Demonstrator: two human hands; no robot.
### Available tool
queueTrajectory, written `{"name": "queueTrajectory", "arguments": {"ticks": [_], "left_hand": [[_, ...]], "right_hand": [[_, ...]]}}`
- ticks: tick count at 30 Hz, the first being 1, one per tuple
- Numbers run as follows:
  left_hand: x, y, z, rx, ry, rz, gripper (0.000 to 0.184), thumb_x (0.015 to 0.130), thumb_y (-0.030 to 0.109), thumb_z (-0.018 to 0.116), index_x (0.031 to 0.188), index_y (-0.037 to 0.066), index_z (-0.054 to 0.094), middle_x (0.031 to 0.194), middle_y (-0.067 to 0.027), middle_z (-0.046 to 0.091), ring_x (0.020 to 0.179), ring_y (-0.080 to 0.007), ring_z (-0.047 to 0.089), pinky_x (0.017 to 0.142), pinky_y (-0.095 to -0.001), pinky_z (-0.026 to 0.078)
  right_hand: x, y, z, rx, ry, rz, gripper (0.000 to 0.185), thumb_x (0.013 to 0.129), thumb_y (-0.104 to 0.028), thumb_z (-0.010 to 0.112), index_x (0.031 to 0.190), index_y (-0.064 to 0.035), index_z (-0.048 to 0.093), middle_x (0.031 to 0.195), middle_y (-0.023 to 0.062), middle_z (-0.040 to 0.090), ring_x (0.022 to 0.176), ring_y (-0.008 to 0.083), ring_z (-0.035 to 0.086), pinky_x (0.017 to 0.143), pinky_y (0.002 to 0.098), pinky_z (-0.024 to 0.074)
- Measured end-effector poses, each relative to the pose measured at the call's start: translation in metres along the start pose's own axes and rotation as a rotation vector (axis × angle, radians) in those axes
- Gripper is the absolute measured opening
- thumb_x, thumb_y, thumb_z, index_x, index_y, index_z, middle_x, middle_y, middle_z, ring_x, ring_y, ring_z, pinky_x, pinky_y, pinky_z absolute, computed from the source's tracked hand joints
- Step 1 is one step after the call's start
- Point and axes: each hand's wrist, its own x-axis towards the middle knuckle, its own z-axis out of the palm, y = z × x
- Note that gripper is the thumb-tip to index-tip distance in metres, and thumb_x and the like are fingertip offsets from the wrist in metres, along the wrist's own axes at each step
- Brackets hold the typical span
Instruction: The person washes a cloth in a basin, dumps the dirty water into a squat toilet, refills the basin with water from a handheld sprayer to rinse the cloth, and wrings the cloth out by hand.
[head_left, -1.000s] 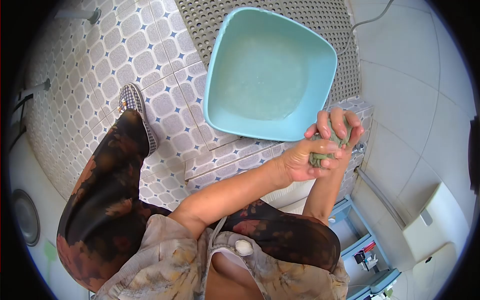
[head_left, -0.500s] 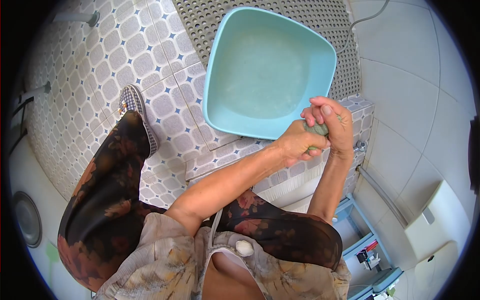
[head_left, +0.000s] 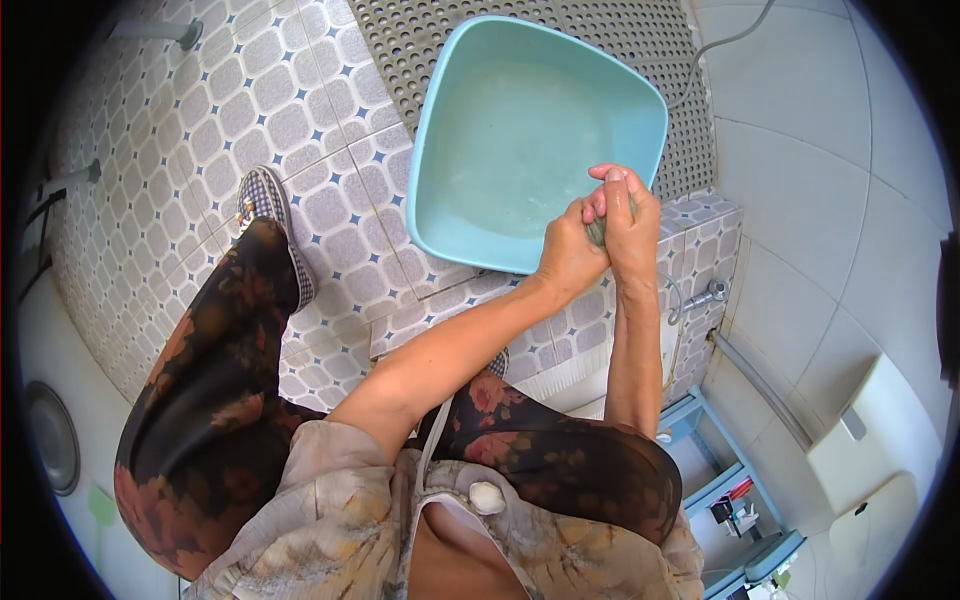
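Note:
A small, bunched greenish cloth (head_left: 596,232) is squeezed between my hands, and most of it is hidden by the fingers. My left hand (head_left: 575,250) is closed round it from the left. My right hand (head_left: 628,215) wraps it from the right, pressed against the left. Both hands are above the near right rim of a light blue plastic basin (head_left: 425,205). Slightly cloudy water (head_left: 530,140) lies in the basin.
The basin stands on a grey perforated mat (head_left: 395,45) beside patterned floor tiles (head_left: 340,205). A tiled ledge (head_left: 705,235), a tap (head_left: 712,291) and a grey pipe (head_left: 765,385) are on the right. Below them is a blue shelf unit (head_left: 725,485).
Both hands have moved left and farther forward over the basin's rim with the cloth. Less of the cloth shows now, and the tap is more exposed.

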Motion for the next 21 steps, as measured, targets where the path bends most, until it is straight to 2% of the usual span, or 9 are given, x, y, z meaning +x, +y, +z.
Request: {"name": "queueTrajectory", "arguments": {"ticks": [4,7,9,12,15,18,21], "left_hand": [[0.005,-0.006,-0.003,0.147,-0.008,0.007,0.031,0.072,0.016,0.073,0.087,0.0,0.051,0.075,-0.0241,0.064,0.072,-0.043,0.063,0.064,-0.045,0.05],[0.006,-0.015,-0.001,0.222,-0.035,0.001,0.033,0.072,0.016,0.073,0.09,-0.002,0.052,0.076,-0.0256,0.062,0.073,-0.043,0.063,0.065,-0.0434,0.049],[0.006,-0.022,0.001,0.252,-0.047,0.0,0.033,0.072,0.016,0.072,0.091,-0.002,0.051,0.076,-0.0262,0.063,0.074,-0.0439,0.063,0.064,-0.0458,0.049],[0.007,-0.029,0.001,0.39,-0.087,0.009,0.03,0.075,0.016,0.069,0.092,-0.001,0.051,0.076,-0.0257,0.064,0.073,-0.0433,0.064,0.064,-0.0478,0.05],[0.008,-0.032,-0.001,0.488,-0.101,0.039,0.025,0.079,0.015,0.064,0.094,-0.001,0.051,0.076,-0.0249,0.065,0.072,-0.0421,0.065,0.064,-0.0489,0.051],[0.011,-0.03,0.002,0.529,-0.122,-0.009,0.023,0.081,0.013,0.062,0.095,0.0,0.05,0.08,-0.0247,0.064,0.076,-0.0427,0.063,0.065,-0.0493,0.049],[0.018,-0.032,0.002,0.56,-0.084,-0.02,0.025,0.08,0.014,0.064,0.098,0.002,0.051,0.082,-0.0225,0.064,0.078,-0.0419,0.063,0.067,-0.0494,0.048]], "right_hand": [[0.005,0.012,0.004,0.002,0.127,0.039,0.026,0.096,-0.015,0.044,0.094,0.005,0.06,0.062,0.0014,0.049,0.056,0.0098,0.049,0.055,0.0249,0.0407],[0.007,0.022,0.002,0.017,0.202,0.056,0.026,0.096,-0.015,0.043,0.093,0.0055,0.059,0.062,0.0025,0.05,0.055,0.0111,0.05,0.055,0.0257,0.0413],[0.007,0.029,0.002,0.017,0.252,0.078,0.026,0.096,-0.016,0.043,0.093,0.0056,0.058,0.062,0.0031,0.05,0.055,0.0115,0.05,0.054,0.0263,0.0414],[0.008,0.038,0.002,-0.044,0.316,0.095,0.027,0.095,-0.017,0.044,0.094,0.0057,0.058,0.064,0.0053,0.055,0.056,0.0123,0.054,0.053,0.0277,0.0431],[0.007,0.045,0.006,-0.211,0.395,0.011,0.027,0.095,-0.017,0.045,0.097,0.0055,0.059,0.065,0.0075,0.059,0.056,0.0156,0.057,0.052,0.0302,0.0461],[0.005,0.057,0.005,-0.236,0.466,0.035,0.025,0.095,-0.017,0.046,0.101,0.0046,0.059,0.076,0.0108,0.063,0.068,0.018,0.062,0.063,0.0297,0.0494],[-0.006,0.044,0.018,-0.398,0.603,-0.109,0.023,0.094,-0.016,0.049,0.102,0.0042,0.058,0.09,0.0121,0.063,0.083,0.0184,0.062,0.073,0.0284,0.0488]]}}
